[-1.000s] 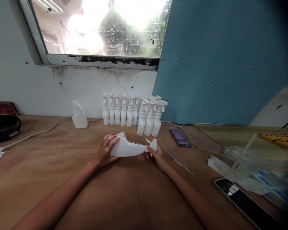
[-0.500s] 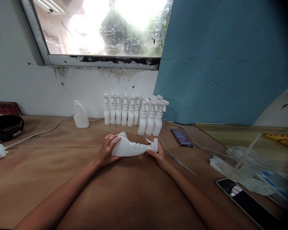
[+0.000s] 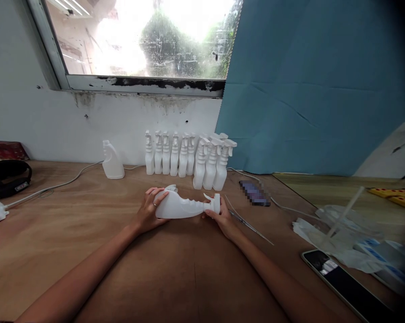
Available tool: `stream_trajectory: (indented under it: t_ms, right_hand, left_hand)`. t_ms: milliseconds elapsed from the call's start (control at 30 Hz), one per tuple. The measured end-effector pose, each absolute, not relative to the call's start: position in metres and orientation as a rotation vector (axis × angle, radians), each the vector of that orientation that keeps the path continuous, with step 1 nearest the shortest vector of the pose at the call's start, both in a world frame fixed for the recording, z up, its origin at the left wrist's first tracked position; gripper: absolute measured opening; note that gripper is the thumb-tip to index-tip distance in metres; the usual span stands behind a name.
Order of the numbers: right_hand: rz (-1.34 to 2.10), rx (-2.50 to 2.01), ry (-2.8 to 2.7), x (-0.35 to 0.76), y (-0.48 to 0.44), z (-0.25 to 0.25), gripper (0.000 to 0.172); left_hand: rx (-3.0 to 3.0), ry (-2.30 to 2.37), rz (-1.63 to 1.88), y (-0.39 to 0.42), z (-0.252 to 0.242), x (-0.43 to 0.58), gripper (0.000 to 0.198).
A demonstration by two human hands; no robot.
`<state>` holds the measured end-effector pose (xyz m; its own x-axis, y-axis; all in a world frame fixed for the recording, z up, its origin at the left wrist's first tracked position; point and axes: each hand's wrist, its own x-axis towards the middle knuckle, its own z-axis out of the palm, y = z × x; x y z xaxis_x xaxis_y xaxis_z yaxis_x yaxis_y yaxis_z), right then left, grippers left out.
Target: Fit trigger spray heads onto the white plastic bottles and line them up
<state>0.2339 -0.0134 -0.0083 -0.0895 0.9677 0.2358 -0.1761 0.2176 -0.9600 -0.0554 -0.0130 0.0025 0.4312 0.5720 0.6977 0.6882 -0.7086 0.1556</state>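
A white spray bottle (image 3: 180, 209) lies sideways just above the table, its base to the left and its trigger head (image 3: 216, 203) to the right. My left hand (image 3: 149, 210) is closed around the base end, a ring on one finger. At the neck, just below the trigger, my right hand (image 3: 222, 219) grips with thumb and fingers; some fingertips are hidden behind it. Partly covered by the bottle, a small white piece (image 3: 171, 188) shows behind its base. Tweezers or slim scissors (image 3: 248, 223) lie beside my right hand.
Several white spray bottles (image 3: 174, 157) stand upright against the wall. A bottle without a head (image 3: 113, 162) stands left of them. A blurred phone (image 3: 254, 193), a dark phone (image 3: 344, 282) and a plastic cup with a straw (image 3: 349, 222) are on the right. A white cable (image 3: 59, 185) crosses the left side.
The whole view has shifted very slightly. Both hands keep the same hold on the spray bottle, with the trigger head turned a little at most.
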Motion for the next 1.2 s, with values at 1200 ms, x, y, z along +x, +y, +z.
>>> stream_trajectory:
  t_ms: [1200]
  right_hand:
    - [1.345, -0.658, -1.118, 0.224, -0.027, 0.001, 0.039]
  left_hand:
    - [-2.661, -1.18, -1.276, -0.023, -0.001, -0.043, 0.085]
